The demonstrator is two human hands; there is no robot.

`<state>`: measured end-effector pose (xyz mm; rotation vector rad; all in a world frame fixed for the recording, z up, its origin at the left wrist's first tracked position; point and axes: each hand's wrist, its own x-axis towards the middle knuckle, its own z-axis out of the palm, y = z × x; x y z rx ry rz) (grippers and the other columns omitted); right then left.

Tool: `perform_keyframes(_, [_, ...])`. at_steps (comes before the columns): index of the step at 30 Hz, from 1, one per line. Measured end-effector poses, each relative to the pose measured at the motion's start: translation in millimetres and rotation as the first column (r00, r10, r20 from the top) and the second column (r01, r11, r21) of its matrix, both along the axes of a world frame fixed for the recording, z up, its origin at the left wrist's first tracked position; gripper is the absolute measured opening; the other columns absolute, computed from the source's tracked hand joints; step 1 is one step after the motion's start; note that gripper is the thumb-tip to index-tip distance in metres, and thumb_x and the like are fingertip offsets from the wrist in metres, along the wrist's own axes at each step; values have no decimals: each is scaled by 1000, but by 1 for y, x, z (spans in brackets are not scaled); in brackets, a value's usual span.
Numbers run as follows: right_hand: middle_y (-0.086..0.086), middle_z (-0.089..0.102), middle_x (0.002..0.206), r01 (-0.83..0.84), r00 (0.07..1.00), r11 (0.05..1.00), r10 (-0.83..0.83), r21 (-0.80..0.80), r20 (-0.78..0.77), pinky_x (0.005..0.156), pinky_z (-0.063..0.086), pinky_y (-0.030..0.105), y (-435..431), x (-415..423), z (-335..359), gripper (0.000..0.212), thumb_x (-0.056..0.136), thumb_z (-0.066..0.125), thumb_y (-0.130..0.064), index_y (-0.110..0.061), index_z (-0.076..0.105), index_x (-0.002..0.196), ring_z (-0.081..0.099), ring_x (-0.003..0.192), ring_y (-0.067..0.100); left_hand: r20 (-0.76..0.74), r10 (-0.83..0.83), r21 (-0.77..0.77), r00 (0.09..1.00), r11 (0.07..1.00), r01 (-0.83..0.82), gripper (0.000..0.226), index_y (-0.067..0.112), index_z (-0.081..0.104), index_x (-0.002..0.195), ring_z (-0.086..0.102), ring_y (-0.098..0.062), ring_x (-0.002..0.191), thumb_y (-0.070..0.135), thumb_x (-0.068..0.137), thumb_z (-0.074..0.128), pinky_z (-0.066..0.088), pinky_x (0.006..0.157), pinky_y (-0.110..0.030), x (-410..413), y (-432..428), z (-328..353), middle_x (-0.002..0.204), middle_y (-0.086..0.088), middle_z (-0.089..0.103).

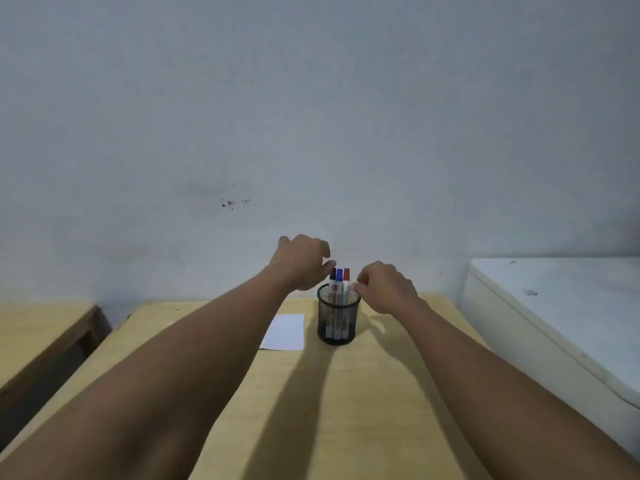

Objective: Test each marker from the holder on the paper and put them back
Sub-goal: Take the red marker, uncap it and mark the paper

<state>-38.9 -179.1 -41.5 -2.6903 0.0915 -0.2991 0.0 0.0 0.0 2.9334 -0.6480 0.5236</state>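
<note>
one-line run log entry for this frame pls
phase: reaching | left hand: at dark-capped marker, grip unclear | right hand: beside black mesh holder | white paper sheet: unmarked

holder (338, 320): black mesh cup, upright | markers (339, 285): three, capped black, blue, red, upright inside | paper (285, 331): white sheet, flat, just left

On the table (381, 393) in front of me the holder (338, 320) stands with three markers (339, 284) upright in it. The paper (285, 332) lies just left of it. My left hand (301, 261) is above-left of the markers, my right hand (388, 287) just right of the rim.
</note>
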Motion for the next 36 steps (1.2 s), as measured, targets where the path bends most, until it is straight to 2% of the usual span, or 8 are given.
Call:
perform_keyframes(7, [-8,65,112,61,989,967,-25,246,-146,108,36,50,-11,48,-25,45,84,75,-54,-25,73,118,59,114,19,-156,-35,63,987,997,46,42,34,55,134,30,-29,142,51,97,44,9,111,-70,56,-32,-29,149,-1,48])
perform_keyframes(14, [2,73,116,-60,992,910,101,411,-79,103,48,56,-9,62,-33,16,82,82,-33,-37,68,77,67,113,27,-222,-56,-24,973,998,52,35,22,74,106,35,-29,136,44,98,48,15,109,-67,74,-44,-38,143,2,51])
perform_keyframes(17, [2,69,107,-83,990,877,126,474,-61,100,51,44,-8,58,-32,14,85,80,-22,-31,70,80,66,107,24,-263,-71,-145,962,989,33,34,18,76,100,32,-27,138,44,96,55,13,110,-66,76,-44,-39,145,7,51])
perform_keyframes(22, [1,68,88,-138,979,835,195,533,-52,64,44,23,-7,45,-12,14,93,71,-16,-10,77,104,59,73,11,-235,-129,-361,963,932,36,34,19,74,97,34,-25,136,50,91,59,11,111,-64,69,-41,-22,136,10,58])
perform_keyframes(25, [5,73,106,-172,977,809,214,562,-9,71,43,22,-5,37,10,25,97,70,-25,-7,77,112,62,88,11,-146,-133,-464,980,884,50,30,23,71,85,40,-23,133,50,91,59,16,110,-63,57,-35,10,130,9,63])
perform_keyframes(28, [11,76,97,-183,978,770,206,611,34,75,45,27,-2,23,37,22,95,73,-28,-9,79,104,62,87,16,-71,-104,-595,992,803,42,39,27,66,63,54,-22,120,53,90,58,31,105,-60,43,-18,46,120,8,68])
perform_keyframes(33, [1,78,91,-224,974,491,140,842,178,77,43,32,8,-8,82,23,86,82,-22,-14,75,107,71,81,15,-18,-141,-830,990,554,64,31,24,71,69,55,-15,69,48,87,66,46,74,-39,2,33,84,72,4,67])
perform_keyframes(36, [-2,78,85,-232,970,231,122,945,209,83,47,39,20,-22,105,19,82,85,-23,-18,75,98,73,81,14,7,-221,-853,975,508,122,25,13,73,72,55,-11,60,36,79,80,43,64,-35,-33,62,92,73,-10,72])
